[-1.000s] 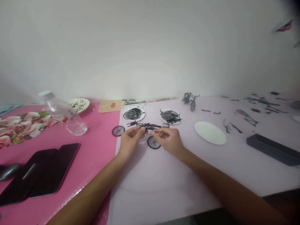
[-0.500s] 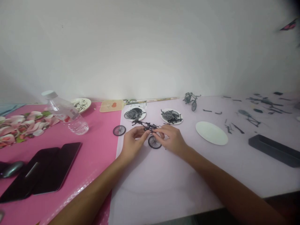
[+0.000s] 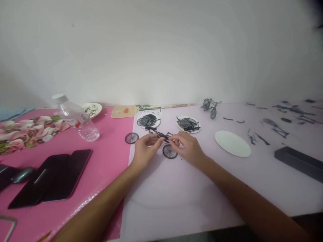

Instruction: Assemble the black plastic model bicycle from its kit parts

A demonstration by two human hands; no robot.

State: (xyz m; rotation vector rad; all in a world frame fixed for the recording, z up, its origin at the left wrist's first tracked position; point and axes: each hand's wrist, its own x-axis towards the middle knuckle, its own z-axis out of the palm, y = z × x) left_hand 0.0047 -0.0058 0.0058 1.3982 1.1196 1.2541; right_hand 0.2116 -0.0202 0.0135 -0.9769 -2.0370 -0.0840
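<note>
Between my two hands is a small black model bicycle frame (image 3: 161, 134), its handlebar end pointing up and left. My left hand (image 3: 145, 148) pinches it from the left with thumb and fingers. From the other side, my right hand (image 3: 188, 145) has its fingertips closed on the frame's rear part; any smaller piece there is hidden. Just below the fingertips lies a spoked toy wheel (image 3: 170, 151). A second wheel (image 3: 131, 138) rests left of my left hand, where the pink surface meets the white sheet.
Behind my hands, a left plate (image 3: 153, 127) and a right plate (image 3: 194, 130) hold black bicycle parts. A small model bicycle (image 3: 210, 107) stands near the wall. Rightward are a bare white plate (image 3: 232, 144), loose parts and a dark tray (image 3: 297, 164). Leftward are a bottle (image 3: 78, 119) and phones (image 3: 60, 174).
The whole view has shifted slightly, so things appear further right. Both hands keep their grip on the bicycle frame, with the fingertips slightly changed in position.
</note>
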